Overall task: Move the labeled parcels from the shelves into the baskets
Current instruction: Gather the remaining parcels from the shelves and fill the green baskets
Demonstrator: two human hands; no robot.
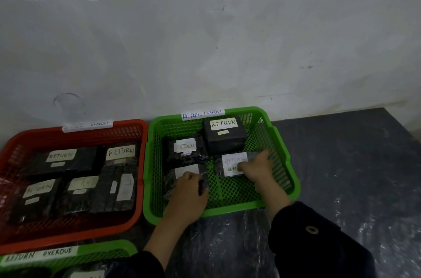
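Green plastic mesh fills the middle of my view: a green basket (282, 152) against the white wall (205, 38), its rim tag reading "RETURN OVERDUE". I see both hands inside it. My left hand (190, 189) lies on a black-wrapped parcel (169, 178) at the basket's near left, fingers curled over its right edge, gripping it. My right hand (257, 167) presses on a flat parcel (232, 162) with a white "RETURN" label on the right side; whether it grips or only rests there, I cannot tell. Behind them sit a bagged parcel (186, 149) and a black box (224, 135), both labelled "RETURN". Just left, a red basket (136, 186) holds more labelled parcels. A second green basket (68, 252) shows at bottom left.
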